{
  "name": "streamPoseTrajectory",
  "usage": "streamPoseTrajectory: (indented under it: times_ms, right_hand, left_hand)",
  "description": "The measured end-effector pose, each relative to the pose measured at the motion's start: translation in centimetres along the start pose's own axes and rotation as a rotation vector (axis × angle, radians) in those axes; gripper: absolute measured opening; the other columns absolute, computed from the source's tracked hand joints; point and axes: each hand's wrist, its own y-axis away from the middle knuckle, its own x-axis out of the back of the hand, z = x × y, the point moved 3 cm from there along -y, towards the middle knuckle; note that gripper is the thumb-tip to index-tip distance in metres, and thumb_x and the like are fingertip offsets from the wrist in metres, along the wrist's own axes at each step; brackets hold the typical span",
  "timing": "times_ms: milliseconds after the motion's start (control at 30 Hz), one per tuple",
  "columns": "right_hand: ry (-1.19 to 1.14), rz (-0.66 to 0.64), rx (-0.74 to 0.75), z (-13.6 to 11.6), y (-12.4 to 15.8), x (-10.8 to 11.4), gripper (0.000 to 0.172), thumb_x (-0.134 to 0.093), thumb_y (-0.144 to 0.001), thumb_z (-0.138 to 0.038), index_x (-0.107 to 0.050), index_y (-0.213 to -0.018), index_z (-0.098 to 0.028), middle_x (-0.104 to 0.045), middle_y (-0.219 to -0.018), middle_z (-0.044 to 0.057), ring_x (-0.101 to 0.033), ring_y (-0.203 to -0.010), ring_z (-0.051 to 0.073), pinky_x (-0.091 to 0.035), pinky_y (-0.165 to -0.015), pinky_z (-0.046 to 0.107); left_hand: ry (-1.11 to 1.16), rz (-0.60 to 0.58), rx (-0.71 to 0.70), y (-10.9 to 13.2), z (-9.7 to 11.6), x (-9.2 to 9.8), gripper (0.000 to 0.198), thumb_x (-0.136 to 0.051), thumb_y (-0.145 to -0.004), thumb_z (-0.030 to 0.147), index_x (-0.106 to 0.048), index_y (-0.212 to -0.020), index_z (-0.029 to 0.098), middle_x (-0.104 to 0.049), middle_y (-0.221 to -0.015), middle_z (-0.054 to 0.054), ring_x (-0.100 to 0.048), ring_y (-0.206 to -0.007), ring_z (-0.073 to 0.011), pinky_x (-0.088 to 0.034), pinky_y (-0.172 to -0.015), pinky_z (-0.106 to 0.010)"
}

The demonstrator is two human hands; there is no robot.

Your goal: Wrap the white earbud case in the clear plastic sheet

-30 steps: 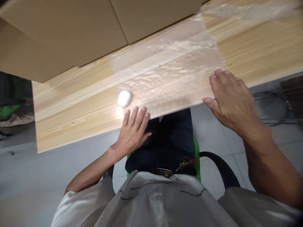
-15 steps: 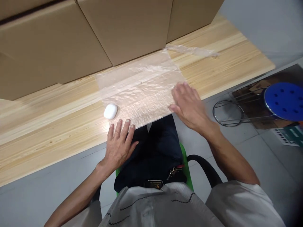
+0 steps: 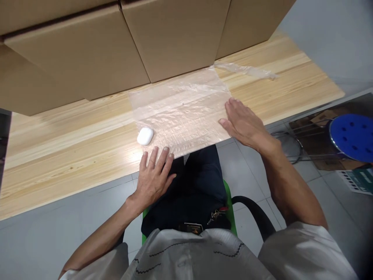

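A clear plastic sheet (image 3: 182,109) lies flat on the light wooden table (image 3: 72,147). My right hand (image 3: 243,122) rests flat on the sheet's right edge, fingers together and extended. My left hand (image 3: 154,173) lies flat at the table's front edge, fingertips touching the sheet's near left corner. A small white rounded case (image 3: 145,136) sits on the sheet's left edge, just beyond my left fingertips. Neither hand holds anything.
Large cardboard boxes (image 3: 87,50) stand along the back of the table, close behind the sheet. A strip of clear plastic (image 3: 247,70) lies to the right of the sheet. A blue perforated stool (image 3: 351,136) stands on the floor at right. I sit on a green chair (image 3: 230,206).
The view has pulled back and shifted since a second ago. My right hand stays on the sheet's right edge, sliding slightly; my left hand stays at the front edge. The case has not moved.
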Motion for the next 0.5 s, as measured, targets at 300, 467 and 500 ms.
streamPoseTrajectory:
  times_ms: [300, 467, 500]
  right_hand:
    - [-0.064, -0.117, 0.203, -8.5, -6.1, -1.1, 0.09, -0.039, -0.125, -0.073, -0.033, -0.2, -0.023, -0.025, -0.21, 0.014, -0.021, -0.196, 0.045, -0.023, -0.158, 0.075]
    - [-0.06, -0.138, 0.18, -6.2, -9.4, -2.1, 0.089, -0.04, -0.125, -0.072, -0.031, -0.202, -0.03, -0.022, -0.212, 0.008, -0.015, -0.196, 0.049, -0.019, -0.156, 0.082]
    - [-0.058, -0.125, 0.16, -5.0, -9.9, -1.9, 0.089, -0.041, -0.124, -0.071, -0.03, -0.203, -0.031, -0.021, -0.212, 0.008, -0.015, -0.196, 0.049, -0.018, -0.156, 0.083]
  left_hand:
    - [0.016, -0.008, 0.007, 0.1, 0.0, 0.0, 0.107, -0.083, -0.115, 0.044, -0.027, -0.202, 0.02, -0.059, -0.19, -0.027, -0.052, -0.183, -0.0519, -0.029, -0.154, -0.074]
    - [0.03, 0.012, 0.013, 0.5, 0.3, -0.1, 0.101, -0.084, -0.114, 0.042, -0.035, -0.2, 0.02, -0.06, -0.19, -0.025, -0.048, -0.186, -0.0484, -0.023, -0.158, -0.07]
    - [0.031, 0.015, 0.012, 0.5, 0.3, -0.1, 0.1, -0.084, -0.114, 0.042, -0.036, -0.199, 0.02, -0.061, -0.189, -0.025, -0.047, -0.187, -0.0478, -0.022, -0.159, -0.069]
